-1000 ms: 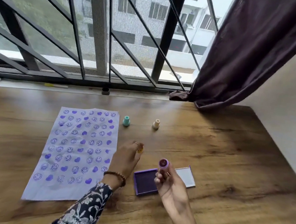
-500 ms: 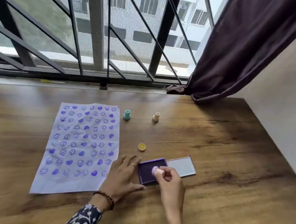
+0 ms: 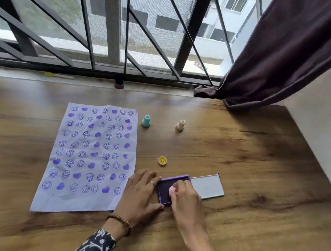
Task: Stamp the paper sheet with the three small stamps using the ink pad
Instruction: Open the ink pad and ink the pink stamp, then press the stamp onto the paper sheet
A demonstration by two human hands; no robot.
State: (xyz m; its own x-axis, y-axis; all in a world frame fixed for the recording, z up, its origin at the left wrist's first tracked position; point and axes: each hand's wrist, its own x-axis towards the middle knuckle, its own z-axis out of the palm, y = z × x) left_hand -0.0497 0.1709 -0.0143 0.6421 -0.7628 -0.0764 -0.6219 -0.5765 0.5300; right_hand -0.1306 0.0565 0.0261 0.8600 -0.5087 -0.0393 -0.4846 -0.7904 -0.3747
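A: Hands?
B: Right hand (image 3: pixel 185 195) pinches pink stamp (image 3: pixel 172 190) down on ink pad (image 3: pixel 168 188); left hand (image 3: pixel 141 193) flat, fingers spread, steadying pad's edge.
A: Paper?
B: Paper sheet (image 3: pixel 90 156) left on worktop (image 3: pixel 259 183), teal stamp (image 3: pixel 146 121) and beige stamp (image 3: pixel 180 125) behind.

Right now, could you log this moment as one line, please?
right hand: pressing pink stamp on ink pad | left hand: steadying pad
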